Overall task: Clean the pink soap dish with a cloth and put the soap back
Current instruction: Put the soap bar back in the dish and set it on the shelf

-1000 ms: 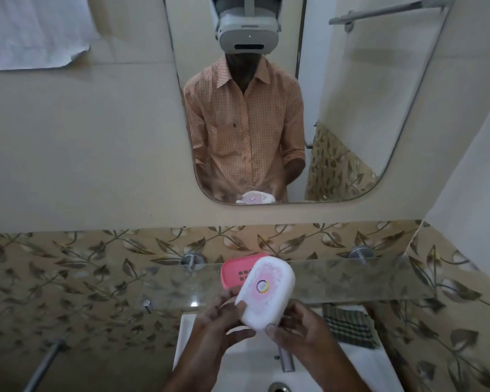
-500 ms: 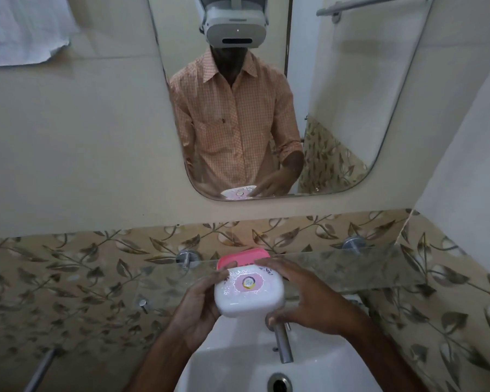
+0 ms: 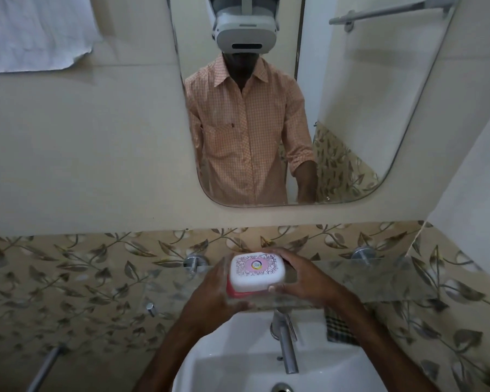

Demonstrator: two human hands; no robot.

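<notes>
**Soap dish held in both hands at the glass shelf**

I see the soap dish (image 3: 255,274) lying level, its white patterned lid (image 3: 256,270) on top and the pink base (image 3: 239,293) showing below along the near side. It sits at the front edge of the glass shelf (image 3: 379,281), about midway along it; whether the base rests on the glass or is held just over it, I cannot tell.

My left hand (image 3: 218,292) is at the dish's left end, fingers wrapped against the side; its grip is closed on the dish, though this hand is blurred. My right hand (image 3: 303,275) covers the right end, fingers curled over the far edge and thumb pressed on the near corner of the lid, its grip also closed on the dish.

The soap itself is not visible with the lid on.

A checked cloth (image 3: 338,326) lies under the shelf's right part, on the sink (image 3: 238,363) rim, right of the tap (image 3: 286,343). The mirror (image 3: 351,108) above shows my torso and one forearm.
</notes>
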